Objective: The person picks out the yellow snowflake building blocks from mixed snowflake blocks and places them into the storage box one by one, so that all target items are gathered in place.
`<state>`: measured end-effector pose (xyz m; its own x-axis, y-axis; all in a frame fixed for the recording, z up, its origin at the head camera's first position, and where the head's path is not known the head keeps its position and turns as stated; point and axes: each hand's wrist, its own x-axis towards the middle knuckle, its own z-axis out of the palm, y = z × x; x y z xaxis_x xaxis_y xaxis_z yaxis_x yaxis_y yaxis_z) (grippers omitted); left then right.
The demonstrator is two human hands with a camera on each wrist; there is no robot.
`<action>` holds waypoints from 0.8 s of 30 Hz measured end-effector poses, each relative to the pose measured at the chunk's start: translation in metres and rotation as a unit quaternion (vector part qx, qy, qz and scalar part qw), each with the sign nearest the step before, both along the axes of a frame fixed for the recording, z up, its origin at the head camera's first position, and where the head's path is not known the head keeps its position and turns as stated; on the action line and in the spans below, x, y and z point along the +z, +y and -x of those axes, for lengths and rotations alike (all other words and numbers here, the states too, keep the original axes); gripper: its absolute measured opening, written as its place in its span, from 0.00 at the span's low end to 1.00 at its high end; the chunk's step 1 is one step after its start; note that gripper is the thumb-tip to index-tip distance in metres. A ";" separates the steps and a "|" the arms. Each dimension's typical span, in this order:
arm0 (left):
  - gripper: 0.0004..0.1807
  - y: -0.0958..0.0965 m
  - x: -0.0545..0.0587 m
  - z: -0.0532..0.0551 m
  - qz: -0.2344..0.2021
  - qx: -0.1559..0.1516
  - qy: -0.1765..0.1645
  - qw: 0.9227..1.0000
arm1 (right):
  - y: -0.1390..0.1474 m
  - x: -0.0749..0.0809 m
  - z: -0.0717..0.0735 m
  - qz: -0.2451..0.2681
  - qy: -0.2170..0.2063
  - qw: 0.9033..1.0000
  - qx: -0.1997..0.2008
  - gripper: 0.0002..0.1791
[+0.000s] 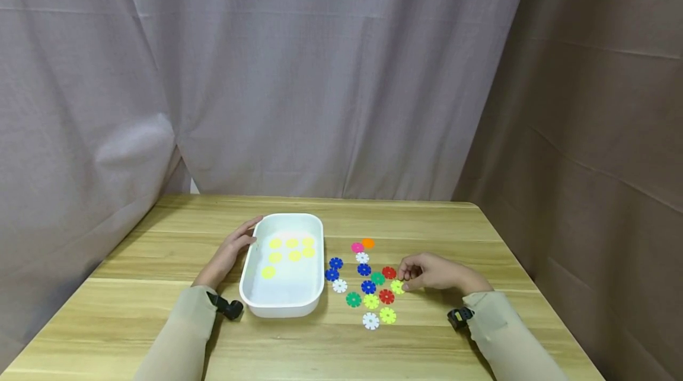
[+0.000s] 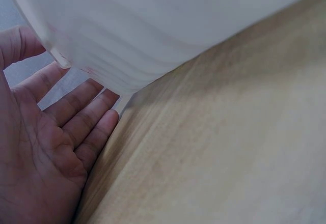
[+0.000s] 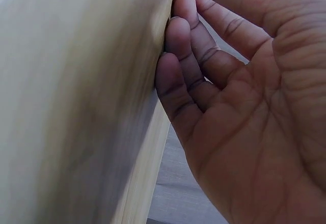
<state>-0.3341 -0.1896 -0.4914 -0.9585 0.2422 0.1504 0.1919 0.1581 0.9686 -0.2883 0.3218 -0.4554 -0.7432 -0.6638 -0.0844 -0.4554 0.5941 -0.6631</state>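
Note:
My left hand [image 1: 230, 253] holds the left side of a white plastic tub [image 1: 283, 311]. In the left wrist view its thumb lies at the rim and the other fingers spread along the outer wall [image 2: 153, 25]. Several yellow discs [image 1: 268, 272] lie flat on the tub's floor. My right hand [image 1: 433, 272] is over the right edge of a group of notched plastic discs, thumb and index finger at a yellow notched disc [image 1: 397, 287] by the table. Its other fingers are curled, fingertips [image 3: 170, 71] down at the tabletop; the disc is hidden in the right wrist view.
Between tub and right hand lie loose notched discs: blue [image 1: 369, 287], green [image 1: 353, 299], red [image 1: 386, 296], white [image 1: 370, 321], pink [image 1: 357, 247], orange [image 1: 368, 243] and other yellow ones [image 1: 388, 315]. The wooden table [image 1: 416, 351] ends at a grey curtain [image 1: 299, 102].

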 end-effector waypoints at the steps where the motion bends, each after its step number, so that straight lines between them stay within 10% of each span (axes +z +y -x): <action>1: 0.32 0.000 0.000 0.000 -0.001 0.001 0.000 1.000 | 0.000 0.000 0.000 0.002 -0.002 1.000 0.001 0.07; 24: 0.32 0.000 0.001 0.000 -0.001 0.003 0.006 1.000 | 0.000 0.001 0.000 0.009 -0.006 1.000 0.007 0.10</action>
